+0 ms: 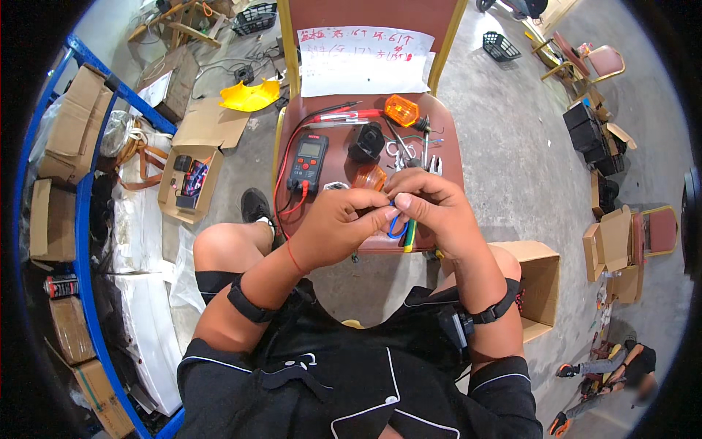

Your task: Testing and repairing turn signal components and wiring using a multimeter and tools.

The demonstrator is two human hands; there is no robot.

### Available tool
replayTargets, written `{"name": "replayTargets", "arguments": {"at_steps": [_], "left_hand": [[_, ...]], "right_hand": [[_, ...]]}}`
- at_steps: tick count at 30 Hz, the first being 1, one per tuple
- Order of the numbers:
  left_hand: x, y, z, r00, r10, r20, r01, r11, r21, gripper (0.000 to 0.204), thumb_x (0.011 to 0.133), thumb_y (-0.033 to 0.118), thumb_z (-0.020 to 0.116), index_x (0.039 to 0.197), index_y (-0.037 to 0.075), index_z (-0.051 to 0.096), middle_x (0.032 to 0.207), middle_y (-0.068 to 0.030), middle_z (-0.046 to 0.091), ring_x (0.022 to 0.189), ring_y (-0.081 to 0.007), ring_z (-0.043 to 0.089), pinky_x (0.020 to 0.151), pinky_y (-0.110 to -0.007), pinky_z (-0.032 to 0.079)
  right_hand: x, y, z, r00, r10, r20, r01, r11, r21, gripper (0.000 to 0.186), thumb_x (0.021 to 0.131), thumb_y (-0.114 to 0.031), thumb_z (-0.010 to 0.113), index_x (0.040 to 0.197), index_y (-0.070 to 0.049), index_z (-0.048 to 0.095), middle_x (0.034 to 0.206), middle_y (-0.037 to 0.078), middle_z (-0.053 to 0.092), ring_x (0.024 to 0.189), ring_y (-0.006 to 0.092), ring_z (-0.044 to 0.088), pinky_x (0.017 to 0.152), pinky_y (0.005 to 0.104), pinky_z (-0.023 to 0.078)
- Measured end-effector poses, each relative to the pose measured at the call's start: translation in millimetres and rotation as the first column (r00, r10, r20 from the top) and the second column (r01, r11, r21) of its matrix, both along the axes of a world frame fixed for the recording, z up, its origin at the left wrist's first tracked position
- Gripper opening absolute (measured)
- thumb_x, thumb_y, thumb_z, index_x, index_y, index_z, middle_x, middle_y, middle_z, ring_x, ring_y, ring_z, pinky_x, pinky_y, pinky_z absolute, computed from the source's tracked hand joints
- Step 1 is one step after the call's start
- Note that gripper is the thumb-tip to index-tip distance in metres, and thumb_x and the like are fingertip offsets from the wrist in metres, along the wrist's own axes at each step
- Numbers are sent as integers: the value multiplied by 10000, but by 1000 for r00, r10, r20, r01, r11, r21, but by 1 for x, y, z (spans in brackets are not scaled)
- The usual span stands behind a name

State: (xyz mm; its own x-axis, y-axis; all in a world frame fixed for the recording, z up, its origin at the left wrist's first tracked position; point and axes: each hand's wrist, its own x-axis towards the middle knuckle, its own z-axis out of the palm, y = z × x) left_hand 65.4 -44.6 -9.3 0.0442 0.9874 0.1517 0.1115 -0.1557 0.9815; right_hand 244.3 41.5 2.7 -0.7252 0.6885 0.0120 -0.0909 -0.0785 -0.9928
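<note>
Over the front of a brown chair seat [447, 164], my left hand [347, 222] and my right hand [436, 208] meet with thumbs and fingers pinched. Between their fingertips is a thin blue loop of wire [397, 233]; its upper end is hidden by my fingers. Just below my right hand lies a green and yellow tool handle [410, 235]. Nearest my left hand is a grey multimeter [308, 157] with red leads. Beyond my hands lie an orange lamp [401, 110], a second orange lamp part [369, 177], a black housing [365, 143] and several metal tools.
A handwritten paper sheet [365, 69] rests against the chair back. At left stand a blue shelf frame [85, 212] and an open cardboard box [194, 190]. Another box [540, 289] is beside my right knee. A person [621, 369] sits at far right.
</note>
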Motion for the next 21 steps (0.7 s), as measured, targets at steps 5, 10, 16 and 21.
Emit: {"name": "replayTargets", "arguments": {"at_steps": [5, 10, 16, 21], "left_hand": [[-4, 3, 1, 950, 101, -295, -50, 983, 176, 128, 869, 175, 656, 855, 56, 701, 666, -115, 619, 612, -224, 604, 567, -321, 446], [-11, 1, -3, 865, 111, -489, 18, 968, 251, 144, 832, 146, 691, 946, 62, 717, 776, -120, 667, 685, -280, 616, 635, -361, 460], [-10, -3, 7, 957, 122, -263, -98, 990, 104, 159, 851, 131, 686, 969, 28, 713, 806, -136, 688, 716, -177, 653, 649, -293, 482], [-12, -5, 2, 978, 83, -191, -86, 996, -7, 185, 873, 128, 680, 978, -23, 698, 844, -100, 704, 787, -82, 616, 688, -253, 489]], "right_hand": [[-8, -4, -5, 997, -48, -68, 25, 953, -301, 124, 880, -132, 672, 914, -15, 651, 930, 53, 640, 843, 116, 609, 710, 239, 477], [-9, -2, -9, 999, -39, -10, 27, 844, -536, 143, 885, -171, 675, 936, -41, 644, 813, 28, 655, 689, 83, 613, 565, 220, 455], [-15, -8, -7, 981, -147, 125, 187, 879, -438, 221, 896, -249, 676, 986, -48, 655, 781, 20, 652, 664, 70, 593, 527, 207, 434], [-15, -9, 1, 986, -97, 139, 129, 961, -246, 227, 898, -241, 677, 1017, -49, 666, 806, 25, 658, 681, 82, 598, 543, 212, 445]]}}
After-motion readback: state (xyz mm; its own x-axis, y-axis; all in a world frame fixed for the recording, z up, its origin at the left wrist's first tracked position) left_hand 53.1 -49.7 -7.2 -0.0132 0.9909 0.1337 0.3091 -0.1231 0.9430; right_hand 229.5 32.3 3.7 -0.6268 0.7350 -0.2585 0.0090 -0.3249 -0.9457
